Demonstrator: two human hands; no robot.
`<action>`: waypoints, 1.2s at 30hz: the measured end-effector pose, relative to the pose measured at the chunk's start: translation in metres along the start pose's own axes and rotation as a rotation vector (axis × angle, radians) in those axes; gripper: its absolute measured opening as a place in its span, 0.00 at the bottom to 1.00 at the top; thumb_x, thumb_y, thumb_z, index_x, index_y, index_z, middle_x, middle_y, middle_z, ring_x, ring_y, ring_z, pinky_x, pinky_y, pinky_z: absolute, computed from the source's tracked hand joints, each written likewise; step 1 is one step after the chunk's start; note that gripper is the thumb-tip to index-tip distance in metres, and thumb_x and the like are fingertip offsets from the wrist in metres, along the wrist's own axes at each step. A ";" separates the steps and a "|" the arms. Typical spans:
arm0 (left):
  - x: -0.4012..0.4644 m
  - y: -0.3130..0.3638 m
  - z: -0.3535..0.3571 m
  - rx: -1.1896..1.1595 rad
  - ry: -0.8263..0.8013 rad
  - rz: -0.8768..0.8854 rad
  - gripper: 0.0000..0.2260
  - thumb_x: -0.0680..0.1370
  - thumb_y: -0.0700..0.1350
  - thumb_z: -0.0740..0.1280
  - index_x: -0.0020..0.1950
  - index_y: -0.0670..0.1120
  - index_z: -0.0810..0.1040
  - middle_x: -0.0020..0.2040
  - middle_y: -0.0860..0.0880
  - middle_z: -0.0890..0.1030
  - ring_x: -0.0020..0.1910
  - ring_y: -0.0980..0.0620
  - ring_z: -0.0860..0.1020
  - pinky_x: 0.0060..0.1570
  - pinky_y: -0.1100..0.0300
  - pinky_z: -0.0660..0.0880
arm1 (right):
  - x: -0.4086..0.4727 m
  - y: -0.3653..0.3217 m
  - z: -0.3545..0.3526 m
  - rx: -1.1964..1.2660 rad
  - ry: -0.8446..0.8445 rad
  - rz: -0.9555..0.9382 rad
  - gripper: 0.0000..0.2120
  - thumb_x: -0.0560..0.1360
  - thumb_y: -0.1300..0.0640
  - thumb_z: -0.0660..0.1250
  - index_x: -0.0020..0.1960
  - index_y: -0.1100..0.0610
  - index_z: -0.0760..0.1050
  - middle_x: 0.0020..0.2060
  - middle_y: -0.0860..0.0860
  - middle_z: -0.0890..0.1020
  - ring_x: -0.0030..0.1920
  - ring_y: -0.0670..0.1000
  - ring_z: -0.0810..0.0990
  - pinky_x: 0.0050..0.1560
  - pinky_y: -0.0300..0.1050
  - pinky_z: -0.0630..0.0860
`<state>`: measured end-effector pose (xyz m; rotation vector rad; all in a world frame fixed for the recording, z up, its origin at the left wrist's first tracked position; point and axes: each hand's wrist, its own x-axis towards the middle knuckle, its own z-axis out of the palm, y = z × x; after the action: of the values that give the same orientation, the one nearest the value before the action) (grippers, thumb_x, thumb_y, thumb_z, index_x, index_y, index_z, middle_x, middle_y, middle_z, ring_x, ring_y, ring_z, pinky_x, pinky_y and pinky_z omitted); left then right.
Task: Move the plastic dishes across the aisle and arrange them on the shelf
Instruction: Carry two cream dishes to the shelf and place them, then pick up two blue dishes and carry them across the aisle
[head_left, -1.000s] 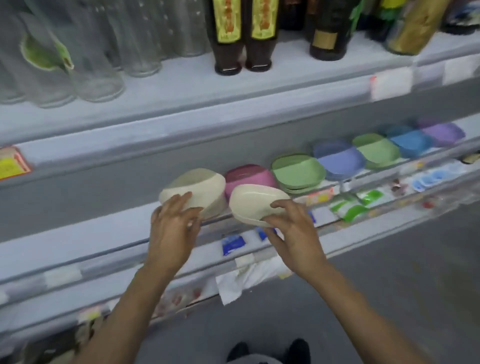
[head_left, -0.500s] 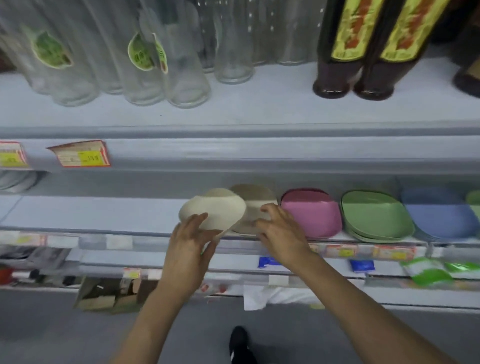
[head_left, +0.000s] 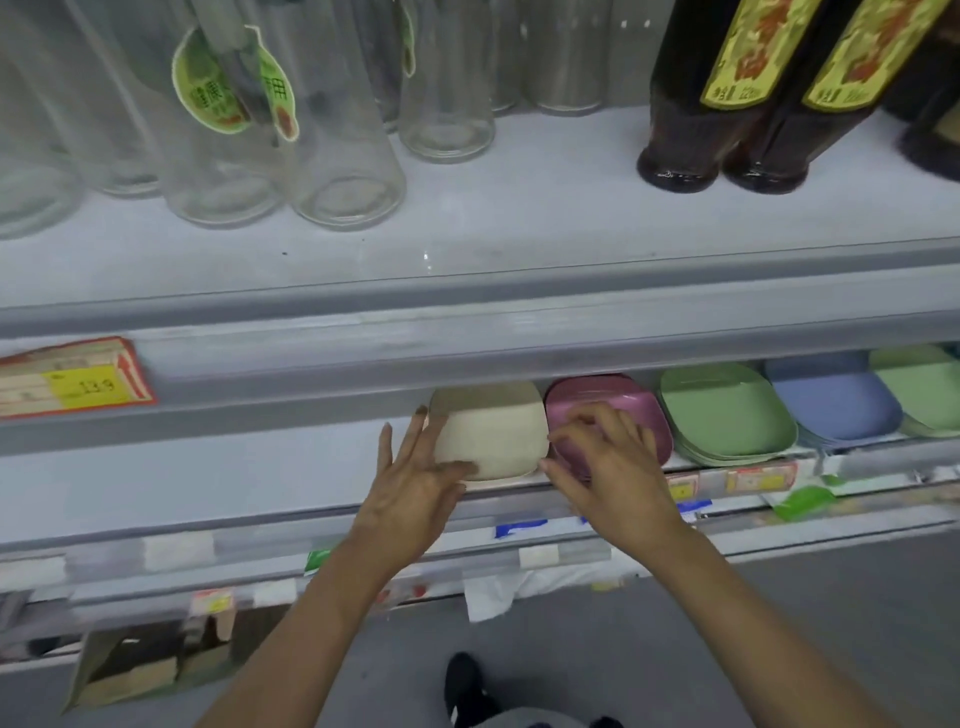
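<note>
Cream dishes (head_left: 491, 439): a low stack at the front edge of the middle shelf (head_left: 208, 478), tilted up toward the camera, back part in shadow under the shelf above. Front rim sits right at the shelf lip.

Left hand (head_left: 415, 483): fingers straight and spread, flat against the left side of the cream stack, thumb along its lower front edge. Touching, not curled round it.

Right hand (head_left: 613, 467): fingers loosely bent, resting over the front of the pink dishes (head_left: 608, 405); thumb reaches left to the lower right corner of the cream stack. Whether it pinches anything cannot be told.

Row along the shelf's front edge, left to right: cream, pink, green dishes (head_left: 727, 415), blue dishes (head_left: 831, 400), a second green stack (head_left: 919, 389) cut by the right frame edge. Neighbours touch or overlap; cream and pink are tight side by side.

Open room: shelf surface left of the cream stack is bare out to the left frame edge. Headroom is low, the upper shelf's front rail (head_left: 467, 332) overhangs the dishes.

Upper shelf: clear glass bottles (head_left: 343, 156) at left and centre, dark bottles with yellow labels (head_left: 727, 104) at right. Price tag (head_left: 72, 379) on the rail, far left.

Below: lower shelf edges with tags, grey floor (head_left: 779, 649), a dark shoe (head_left: 462, 680).
</note>
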<state>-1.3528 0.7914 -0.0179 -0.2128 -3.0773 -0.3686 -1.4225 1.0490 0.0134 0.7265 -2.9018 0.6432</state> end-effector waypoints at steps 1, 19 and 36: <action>-0.001 0.001 -0.001 0.000 0.000 -0.012 0.12 0.77 0.47 0.72 0.60 0.58 0.83 0.78 0.41 0.64 0.80 0.36 0.55 0.74 0.30 0.54 | -0.002 -0.002 0.003 0.006 -0.006 -0.003 0.13 0.76 0.41 0.70 0.56 0.45 0.80 0.60 0.46 0.74 0.59 0.51 0.72 0.59 0.48 0.62; -0.040 0.104 -0.028 -0.024 0.257 -0.271 0.15 0.75 0.45 0.74 0.61 0.52 0.82 0.67 0.43 0.78 0.66 0.41 0.76 0.62 0.36 0.73 | -0.034 -0.001 -0.027 0.102 -0.124 -0.265 0.14 0.78 0.46 0.67 0.63 0.47 0.78 0.57 0.46 0.73 0.58 0.51 0.71 0.57 0.49 0.64; -0.471 0.080 -0.086 0.002 0.622 -1.279 0.11 0.80 0.51 0.64 0.61 0.55 0.80 0.59 0.53 0.82 0.59 0.46 0.79 0.54 0.49 0.72 | -0.169 -0.376 0.058 0.304 -0.574 -1.157 0.13 0.79 0.42 0.65 0.62 0.43 0.77 0.57 0.44 0.75 0.61 0.51 0.72 0.58 0.51 0.67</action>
<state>-0.8740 0.7864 0.0600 1.5522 -2.1656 -0.3271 -1.0962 0.7974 0.0732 2.6197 -2.0767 0.7406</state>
